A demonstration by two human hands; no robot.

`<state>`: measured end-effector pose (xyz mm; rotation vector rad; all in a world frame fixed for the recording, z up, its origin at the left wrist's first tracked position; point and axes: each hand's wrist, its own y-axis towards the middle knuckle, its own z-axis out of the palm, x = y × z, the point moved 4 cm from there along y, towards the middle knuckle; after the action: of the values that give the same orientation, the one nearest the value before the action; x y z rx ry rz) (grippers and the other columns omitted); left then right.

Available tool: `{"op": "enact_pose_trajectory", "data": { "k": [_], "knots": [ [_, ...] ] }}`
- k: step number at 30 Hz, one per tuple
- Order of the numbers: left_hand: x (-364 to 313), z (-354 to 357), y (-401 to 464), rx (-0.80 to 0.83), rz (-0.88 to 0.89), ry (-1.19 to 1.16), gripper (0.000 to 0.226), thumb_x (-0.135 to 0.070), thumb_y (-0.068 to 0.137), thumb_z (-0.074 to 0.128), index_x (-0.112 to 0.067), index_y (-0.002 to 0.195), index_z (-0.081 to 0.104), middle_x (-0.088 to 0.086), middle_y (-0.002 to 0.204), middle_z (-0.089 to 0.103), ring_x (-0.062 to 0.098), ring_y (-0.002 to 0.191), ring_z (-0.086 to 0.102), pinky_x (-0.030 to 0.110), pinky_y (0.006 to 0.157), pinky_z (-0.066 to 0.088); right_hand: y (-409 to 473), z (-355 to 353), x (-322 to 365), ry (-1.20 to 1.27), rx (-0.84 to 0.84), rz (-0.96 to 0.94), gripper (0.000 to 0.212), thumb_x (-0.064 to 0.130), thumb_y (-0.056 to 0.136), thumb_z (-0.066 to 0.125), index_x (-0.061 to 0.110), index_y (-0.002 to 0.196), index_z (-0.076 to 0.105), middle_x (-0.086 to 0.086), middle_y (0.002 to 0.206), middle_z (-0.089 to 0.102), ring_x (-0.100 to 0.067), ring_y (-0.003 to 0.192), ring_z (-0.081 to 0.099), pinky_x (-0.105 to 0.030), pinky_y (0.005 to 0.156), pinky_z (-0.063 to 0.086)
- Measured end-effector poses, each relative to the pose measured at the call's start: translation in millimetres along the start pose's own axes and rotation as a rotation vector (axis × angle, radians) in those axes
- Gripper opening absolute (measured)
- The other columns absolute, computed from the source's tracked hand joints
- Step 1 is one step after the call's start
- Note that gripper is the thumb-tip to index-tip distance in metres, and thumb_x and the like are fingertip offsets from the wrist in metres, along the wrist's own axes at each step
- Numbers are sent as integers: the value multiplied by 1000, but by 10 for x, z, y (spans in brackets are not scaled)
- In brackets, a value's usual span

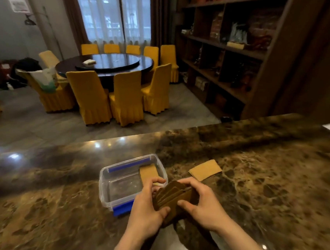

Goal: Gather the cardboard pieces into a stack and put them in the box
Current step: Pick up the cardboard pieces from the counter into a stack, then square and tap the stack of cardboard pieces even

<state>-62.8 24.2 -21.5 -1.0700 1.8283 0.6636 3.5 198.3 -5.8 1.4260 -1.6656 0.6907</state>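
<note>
Both hands hold a fanned bunch of brown cardboard pieces (173, 198) upright just above the marble counter. My left hand (147, 208) grips its left side, my right hand (204, 205) its right side. Directly to the left stands a clear plastic box (106, 185) with blue clips, its near right corner hidden behind my left hand. One cardboard piece (148, 172) leans inside the box against its right wall. A small pile of cardboard pieces (204, 169) lies flat on the counter, to the right of the box and beyond my right hand.
The dark marble counter (258, 177) stretches wide to both sides, and its far edge runs across the middle of the view. Beyond it are a round dining table with yellow chairs (103, 65) and a wooden shelf unit (232, 44) on the right.
</note>
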Motion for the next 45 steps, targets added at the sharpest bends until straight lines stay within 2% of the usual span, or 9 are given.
{"op": "enact_pose_trajectory", "data": {
  "k": [4,10,14,21,24,31,36,41,45],
  "knots": [
    [-212,305,262,107,97,-6,75,0,75,82,-49,118,46,-12,117,65,6,109,68,38,90,63,12,-316,-110,-99,-23,-8,63,10,76,82,40,127,61,22,122,66,0,116,60,-26,103,50],
    [-470,763,724,106,117,83,75,-13,73,86,-58,112,40,-20,113,60,2,103,65,31,90,62,213,-856,-440,-148,-56,25,55,11,78,82,39,122,64,17,114,70,-3,110,64,-36,100,53],
    [-528,1012,1074,79,13,177,68,-45,73,86,-51,122,40,-26,108,59,0,98,62,25,86,55,483,-1248,-788,-127,-113,118,51,13,76,84,36,116,64,12,110,70,-7,105,66,-41,96,56],
    [-497,1393,1573,189,-184,501,46,-53,76,78,-34,110,53,-5,117,63,19,107,58,41,98,53,1030,-1370,-1342,-117,58,376,48,23,74,86,28,115,61,2,113,66,-18,105,62,-43,97,54],
    [-508,1503,1714,217,-179,712,60,-56,80,73,-29,128,52,0,130,61,26,120,55,43,103,49,1180,-1313,-1498,-162,79,425,50,27,75,84,26,119,59,0,118,63,-23,110,59,-41,97,52],
    [-435,1591,1884,269,-311,732,90,-47,71,86,-19,144,42,5,135,64,29,121,62,41,101,56,1237,-1226,-1682,-136,108,423,61,30,76,81,26,129,52,-1,126,61,-25,121,54,-42,105,48],
    [-381,1567,1928,297,-392,602,78,-50,64,91,-25,130,57,-1,128,66,20,115,62,29,90,51,1195,-1289,-1647,-139,83,318,72,30,76,84,25,139,49,3,127,50,-19,124,47,-37,109,42],
    [-466,1554,1780,258,-266,460,46,-38,60,91,-40,88,54,-9,100,64,13,91,63,25,70,48,1053,-1371,-1572,-51,52,233,80,23,74,88,37,141,47,8,127,50,-12,116,53,-37,104,49],
    [-514,1445,1453,179,-152,358,43,-32,63,89,-42,90,57,-14,96,70,5,88,66,31,82,58,835,-1336,-1499,57,30,191,87,16,74,89,51,138,43,12,117,67,-6,117,60,-38,105,52]
  ]
}}
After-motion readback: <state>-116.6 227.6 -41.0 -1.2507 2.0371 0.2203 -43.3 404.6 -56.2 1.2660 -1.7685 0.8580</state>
